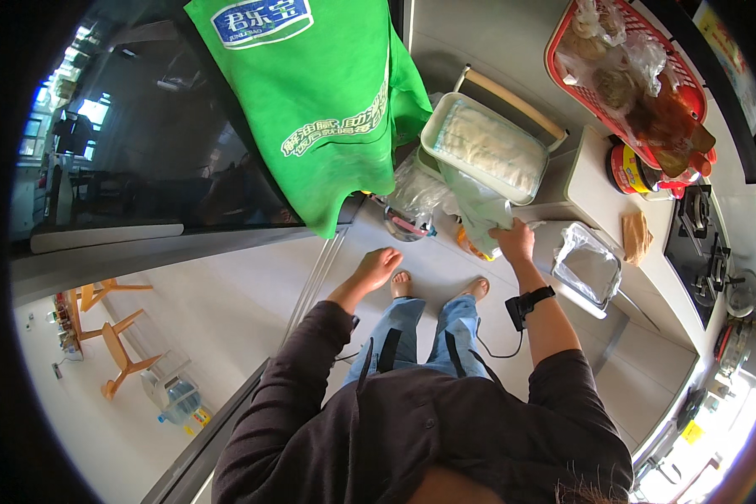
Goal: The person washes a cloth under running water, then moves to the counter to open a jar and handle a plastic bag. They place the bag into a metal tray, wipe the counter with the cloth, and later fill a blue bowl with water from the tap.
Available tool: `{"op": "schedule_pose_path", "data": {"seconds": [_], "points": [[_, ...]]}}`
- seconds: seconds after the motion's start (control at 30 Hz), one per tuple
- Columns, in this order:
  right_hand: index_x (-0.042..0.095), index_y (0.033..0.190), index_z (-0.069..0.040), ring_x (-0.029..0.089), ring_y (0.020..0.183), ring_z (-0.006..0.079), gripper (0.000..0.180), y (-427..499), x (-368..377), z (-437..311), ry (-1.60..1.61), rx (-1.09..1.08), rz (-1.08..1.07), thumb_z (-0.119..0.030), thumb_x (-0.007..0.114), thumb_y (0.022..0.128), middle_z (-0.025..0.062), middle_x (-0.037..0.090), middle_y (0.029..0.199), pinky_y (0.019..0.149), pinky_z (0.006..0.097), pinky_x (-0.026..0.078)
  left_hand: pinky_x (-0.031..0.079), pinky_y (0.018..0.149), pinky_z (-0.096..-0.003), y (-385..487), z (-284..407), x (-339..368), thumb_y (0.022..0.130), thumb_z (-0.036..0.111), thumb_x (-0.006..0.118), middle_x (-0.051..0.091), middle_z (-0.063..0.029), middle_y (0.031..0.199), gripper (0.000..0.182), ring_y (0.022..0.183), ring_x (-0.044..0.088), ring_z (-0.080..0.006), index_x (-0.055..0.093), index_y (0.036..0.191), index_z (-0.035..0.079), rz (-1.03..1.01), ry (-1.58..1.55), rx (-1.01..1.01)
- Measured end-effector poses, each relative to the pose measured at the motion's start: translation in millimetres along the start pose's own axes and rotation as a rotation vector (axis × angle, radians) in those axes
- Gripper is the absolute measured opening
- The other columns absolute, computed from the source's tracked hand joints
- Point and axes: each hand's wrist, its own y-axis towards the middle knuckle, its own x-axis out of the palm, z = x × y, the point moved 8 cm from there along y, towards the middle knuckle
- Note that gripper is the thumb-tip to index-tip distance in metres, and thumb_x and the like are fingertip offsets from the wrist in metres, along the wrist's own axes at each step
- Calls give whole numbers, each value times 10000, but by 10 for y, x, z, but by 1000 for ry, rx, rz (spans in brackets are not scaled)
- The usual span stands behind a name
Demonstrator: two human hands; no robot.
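Observation:
With my right hand, fingers closed, I grip the lower edge of a pale green plastic bag, which hangs below a light rectangular container with a whitish content. My left hand is above the floor in front of me, its fingers curled; whether anything is in it cannot be told. Up and to its left hangs a large green cloth bag with printed writing. Between that bag and the container lie crumpled clear plastic bags, with a transparent bottle-like vessel under them.
A trash bin with a clear liner stands at the right, below the counter. On the counter are a red basket of bagged items, a brown cloth and a gas hob. A dark glossy panel fills the upper left; wooden chairs stand beyond.

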Motion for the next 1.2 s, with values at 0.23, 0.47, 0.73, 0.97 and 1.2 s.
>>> {"op": "schedule_pose_path", "data": {"seconds": [0.23, 0.47, 0.73, 0.97, 1.2], "points": [[533, 1182, -13, 606, 1039, 404, 641, -300, 362, -47, -115, -90, -66, -433, 743, 745, 238, 607, 1148, 875, 465, 492, 458, 962, -374, 1061, 349, 729, 815, 482, 717, 488, -260, 1338, 865, 1212, 529, -311, 316, 1409, -1, 40, -500, -307], [674, 948, -50, 657, 750, 345, 270, -225, 95, -51, 132, -469, 125, -314, 638, 901, 147, 675, 831, 677, 403, 515, 508, 846, -424, 1390, 674, 1147, 654, 206, 853, 510, -216, 1207, 958, 1052, 572, -324, 217, 1342, 10, 78, -928, -409], [570, 1039, -45, 639, 958, 378, 537, 566, -34, 269, 95, -19, 188, -471, 729, 754, 187, 676, 987, 834, 451, 492, 518, 802, -349, 1115, 636, 709, 729, 14, 707, 611, -102, 1088, 670, 932, 626, -230, 399, 1325, 7, 47, -875, -273], [538, 1040, -101, 642, 922, 396, 507, 589, -26, 344, 0, 122, 115, -509, 688, 780, 172, 679, 940, 803, 488, 488, 505, 897, -338, 335, 423, 134, 772, 12, 663, 603, -121, 1221, 626, 1046, 624, -213, 445, 1359, 6, -252, -922, -264], [493, 1080, -85, 622, 955, 380, 477, 587, 121, 407, 142, 61, 187, -425, 684, 807, 159, 645, 997, 815, 478, 485, 475, 920, -339, -238, 409, -299, 725, 55, 706, 631, -132, 1175, 659, 1048, 611, -228, 477, 1340, -1, -86, -564, -319]]}}
